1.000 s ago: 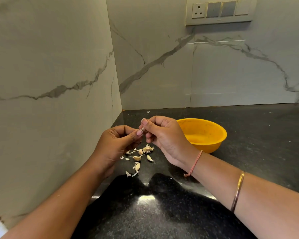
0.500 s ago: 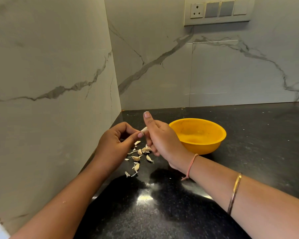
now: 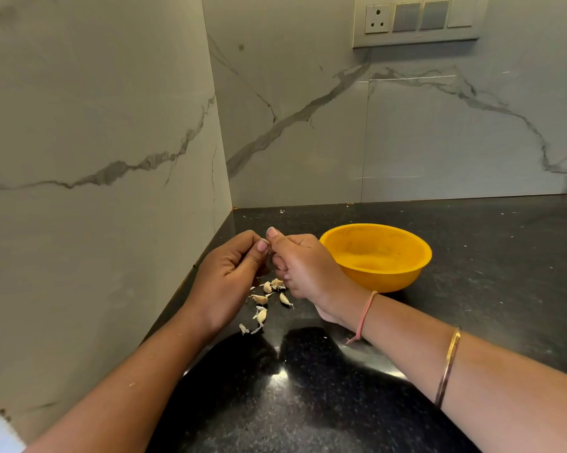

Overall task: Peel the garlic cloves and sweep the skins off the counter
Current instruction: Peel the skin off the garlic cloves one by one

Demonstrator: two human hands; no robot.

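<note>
My left hand [image 3: 225, 279] and my right hand [image 3: 303, 269] meet thumb to thumb above the black counter [image 3: 308, 403], pinching one small garlic clove between them; the clove is almost wholly hidden by the fingers. Under the hands lie several loose garlic cloves [image 3: 261, 316] and thin papery skins [image 3: 243, 329], scattered close to the left wall. A yellow plastic bowl [image 3: 416, 269] stands just right of my right hand.
Marble-patterned walls close off the left side and the back, forming a corner right behind the hands. A switch panel with a socket [image 3: 416, 19] sits high on the back wall. The counter stretches on to the right of the bowl.
My right thumb, raised half a second ago, has come back down against my left thumb. The white tip of the clove that showed between the hands is now covered.
</note>
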